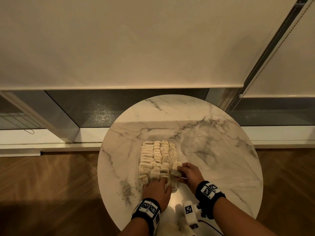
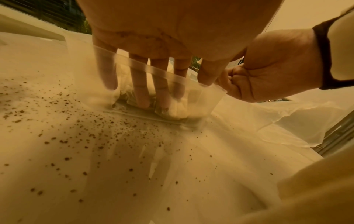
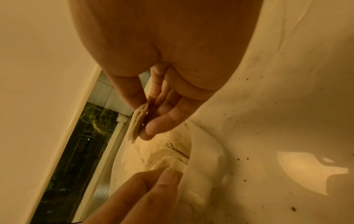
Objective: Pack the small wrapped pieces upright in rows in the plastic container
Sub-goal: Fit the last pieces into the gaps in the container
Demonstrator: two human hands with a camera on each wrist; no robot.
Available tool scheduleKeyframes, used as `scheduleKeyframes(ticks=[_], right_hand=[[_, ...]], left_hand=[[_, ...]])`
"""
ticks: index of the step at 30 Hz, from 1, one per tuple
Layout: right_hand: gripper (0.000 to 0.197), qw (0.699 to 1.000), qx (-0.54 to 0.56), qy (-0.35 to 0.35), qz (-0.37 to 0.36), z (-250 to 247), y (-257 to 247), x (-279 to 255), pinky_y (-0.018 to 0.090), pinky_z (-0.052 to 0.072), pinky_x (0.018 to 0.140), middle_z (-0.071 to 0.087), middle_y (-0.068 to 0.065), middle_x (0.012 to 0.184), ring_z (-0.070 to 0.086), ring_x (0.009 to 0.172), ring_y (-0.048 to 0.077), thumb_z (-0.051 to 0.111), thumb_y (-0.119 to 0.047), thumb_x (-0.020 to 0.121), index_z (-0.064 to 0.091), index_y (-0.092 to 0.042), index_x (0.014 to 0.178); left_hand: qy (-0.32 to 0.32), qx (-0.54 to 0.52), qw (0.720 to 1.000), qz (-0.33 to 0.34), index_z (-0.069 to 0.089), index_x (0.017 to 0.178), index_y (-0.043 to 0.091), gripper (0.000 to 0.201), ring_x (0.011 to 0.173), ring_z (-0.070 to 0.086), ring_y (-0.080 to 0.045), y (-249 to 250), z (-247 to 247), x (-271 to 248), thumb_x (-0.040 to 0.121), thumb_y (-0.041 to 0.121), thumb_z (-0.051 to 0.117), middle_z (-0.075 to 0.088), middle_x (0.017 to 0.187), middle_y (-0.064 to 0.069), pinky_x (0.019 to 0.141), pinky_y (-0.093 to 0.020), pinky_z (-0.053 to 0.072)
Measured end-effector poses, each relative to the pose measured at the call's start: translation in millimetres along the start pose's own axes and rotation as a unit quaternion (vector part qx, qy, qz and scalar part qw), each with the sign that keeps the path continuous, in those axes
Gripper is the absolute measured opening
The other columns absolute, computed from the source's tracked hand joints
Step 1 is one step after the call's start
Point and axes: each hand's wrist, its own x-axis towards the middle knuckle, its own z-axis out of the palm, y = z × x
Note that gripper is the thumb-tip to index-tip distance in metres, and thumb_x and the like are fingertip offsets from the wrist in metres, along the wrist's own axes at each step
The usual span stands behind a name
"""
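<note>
The clear rectangular plastic container point(image 1: 175, 145) sits near the middle of the round white marble-patterned table point(image 1: 221, 150), and it is almost full. Pale, cream-coloured small wrapped pieces point(image 1: 158, 154) stand upright in it in about four rows running away from me, packed tight from the far wall nearly to the near one. As I judge it, most of the packing is done. What is left is the near end, where the pieces lean and sit looser, and the right-hand row, which appears to have room for more.

My right hand point(image 1: 189, 173) pinches one flat wrapped piece point(image 3: 138, 121) between thumb and fingertips, held on edge just over the near right corner of the container; it is not yet down among the others. My left hand point(image 1: 157, 190) reaches over the near wall with its fingers point(image 2: 139, 84) straight and spread, pressing against the nearest pieces inside to keep them standing. It grips nothing.

Dark crumbs or specks point(image 2: 63, 104) are scattered over the tabletop in front of and to the left of the container. A crumpled sheet of clear plastic film point(image 2: 287, 125) lies on the table to the right. I cannot see any loose pieces waiting elsewhere on the table, so how many remain I cannot tell.
</note>
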Motion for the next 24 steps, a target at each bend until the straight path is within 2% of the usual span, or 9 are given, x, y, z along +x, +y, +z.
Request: scheduleKeyframes(ticks=[6, 10, 14, 18, 24], right_hand=[[0.004, 1.000, 0.002, 0.003, 0.003, -0.1, 0.3, -0.4, 0.032, 0.057, 0.056, 0.063, 0.016, 0.078, 0.066, 0.069, 0.025, 0.062, 0.000, 0.091, 0.060, -0.002, 0.087], [0.006, 1.000, -0.002, 0.006, 0.001, 0.9, 0.8, 0.1, 0.031, 0.056, 0.056, 0.064, 0.015, 0.077, 0.065, 0.067, 0.023, 0.062, -0.001, 0.091, 0.060, -0.003, 0.086], [0.005, 1.000, -0.001, 0.008, 0.001, 1.2, -0.1, -1.3, 0.031, 0.056, 0.055, 0.063, 0.015, 0.078, 0.065, 0.069, 0.024, 0.061, -0.001, 0.091, 0.060, -0.003, 0.087], [0.005, 1.000, 0.000, 0.011, -0.001, 1.7, -0.3, -2.2, 0.031, 0.056, 0.055, 0.064, 0.017, 0.079, 0.067, 0.071, 0.027, 0.062, -0.001, 0.091, 0.061, -0.002, 0.086], [0.006, 1.000, -0.006, 0.015, -0.003, 2.8, -0.1, -2.4, 0.032, 0.056, 0.057, 0.066, 0.017, 0.082, 0.067, 0.074, 0.027, 0.062, -0.001, 0.091, 0.062, -0.003, 0.085]], left_hand=[[0.019, 0.045, 0.999, 0.005, 0.053, 0.126, 0.030, 0.044, 0.124, 0.045, -0.023, -3.1, -3.2, -1.4, 0.097, 0.054, 0.030, 0.051, 0.133, -0.001, 0.099, -0.042, 0.036], [0.011, 0.050, 0.999, 0.006, 0.051, 0.130, 0.034, 0.048, 0.128, 0.041, -0.025, -6.3, -1.8, -1.8, 0.095, 0.058, 0.029, 0.049, 0.136, -0.003, 0.103, -0.043, 0.035], [0.002, 0.066, 0.998, 0.013, 0.051, 0.131, 0.033, 0.049, 0.128, 0.042, -0.025, -3.7, -2.8, 0.7, 0.095, 0.058, 0.028, 0.048, 0.138, -0.002, 0.102, -0.045, 0.034], [0.003, 0.086, 0.996, 0.012, 0.056, 0.125, 0.029, 0.047, 0.125, 0.044, -0.025, -1.8, -6.7, 2.4, 0.096, 0.055, 0.029, 0.051, 0.135, -0.002, 0.100, -0.047, 0.034], [-0.021, 0.092, 0.995, 0.030, 0.050, 0.134, 0.027, 0.051, 0.128, 0.043, -0.025, -3.1, -4.9, 7.4, 0.097, 0.054, 0.028, 0.049, 0.138, -0.002, 0.102, -0.047, 0.035]])
